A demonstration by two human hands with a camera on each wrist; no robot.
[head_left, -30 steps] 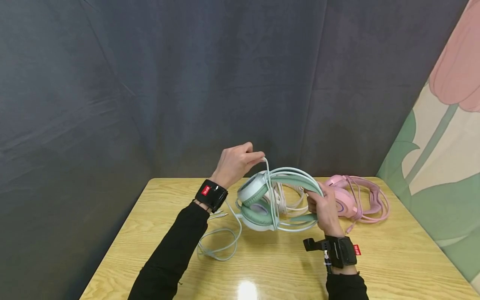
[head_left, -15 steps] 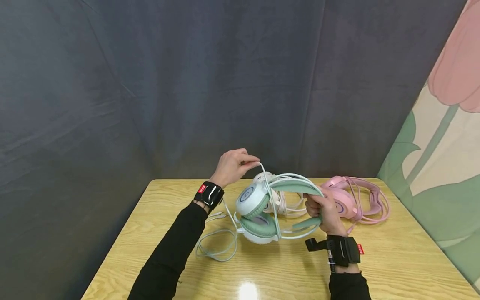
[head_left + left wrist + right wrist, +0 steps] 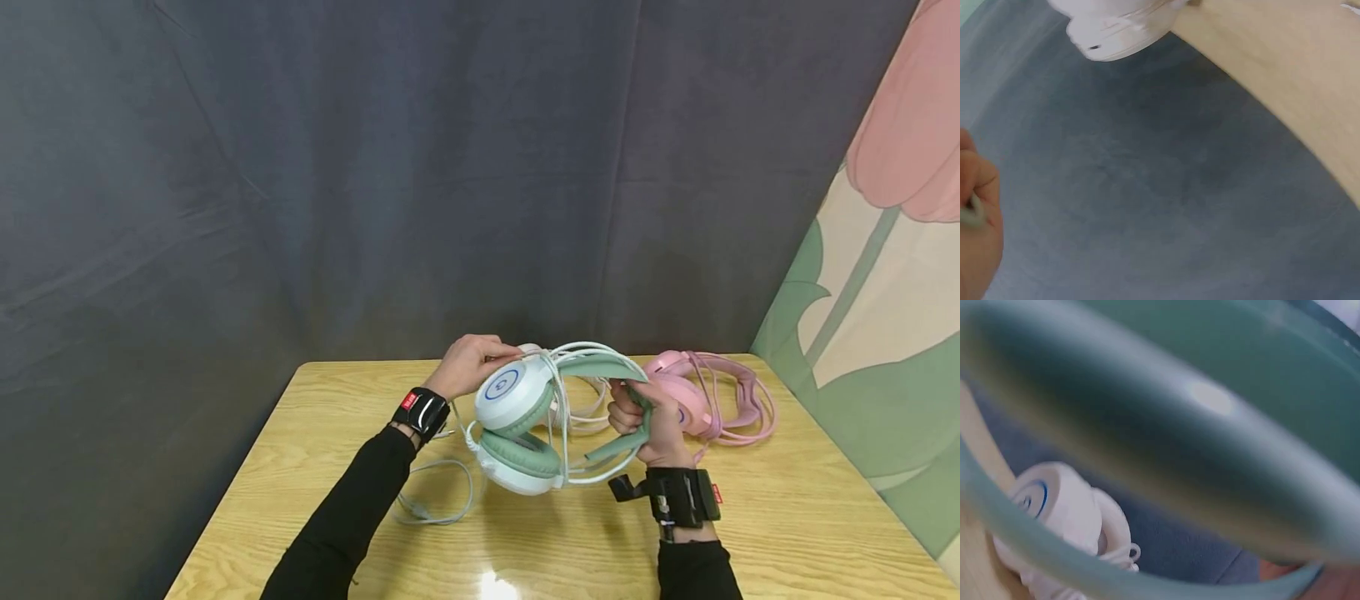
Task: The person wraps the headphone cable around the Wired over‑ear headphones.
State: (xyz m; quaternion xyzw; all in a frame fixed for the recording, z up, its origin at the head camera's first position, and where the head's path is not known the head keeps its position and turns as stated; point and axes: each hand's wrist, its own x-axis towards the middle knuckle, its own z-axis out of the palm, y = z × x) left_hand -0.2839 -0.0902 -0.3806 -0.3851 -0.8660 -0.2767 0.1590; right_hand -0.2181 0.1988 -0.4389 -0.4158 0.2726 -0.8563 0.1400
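Mint-green and white headphones (image 3: 513, 397) hang above the table, ear cups to the left. My right hand (image 3: 654, 423) grips their headband at the right, fingers curled around it. Strands of the pale cable (image 3: 564, 433) loop around the band beside the ear cups. By the upper cup, my left hand (image 3: 472, 367) pinches the cable; in the left wrist view a short piece of cable (image 3: 972, 214) shows between its curled fingers. The mint headband (image 3: 1272, 369) fills much of the right wrist view, blurred. More cable (image 3: 442, 520) lies coiled on the table below.
White headphones (image 3: 1063, 506) with a wrapped cable lie behind the held pair, mostly hidden in the head view. Pink headphones (image 3: 686, 392), also cable-wrapped, lie at the right on the wooden table (image 3: 810, 517). A dark curtain (image 3: 450, 183) hangs behind the table.
My left hand has come down with the cable to the upper ear cup. The held headphones have tilted, showing that cup's outer face. Fewer cable strands cross beside the cups.
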